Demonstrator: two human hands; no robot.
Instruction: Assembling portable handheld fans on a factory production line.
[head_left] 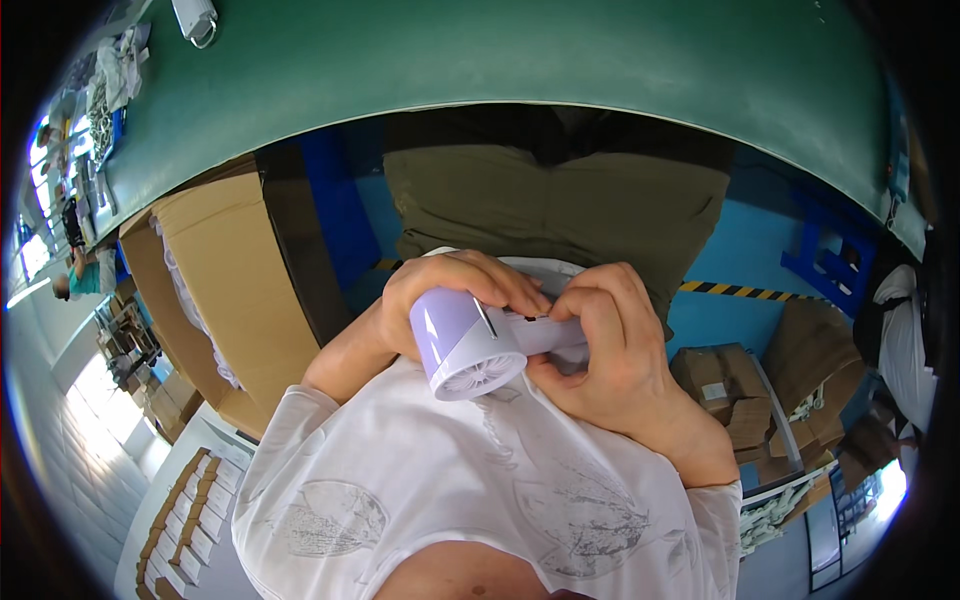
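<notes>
Close to my chest, above my lap, I hold a small lavender handheld fan (455,345). Its round head is tilted, and the white grille with radial ribs faces the lower edge of the view. My left hand (445,285) curls over the back of the fan's head, with its fingers reaching to where head and handle meet. My right hand (620,350) is closed around the handle, thumb below and fingers above, which hides much of the handle. The fingertips of both hands come close together near a small dark spot on the handle.
A green table (520,60) spans the far side, with a white object with a loop (195,18) at its far left. On my left stands an open cardboard box (215,270). Cardboard cartons (720,385) sit to my right. Another person (85,275) is far left.
</notes>
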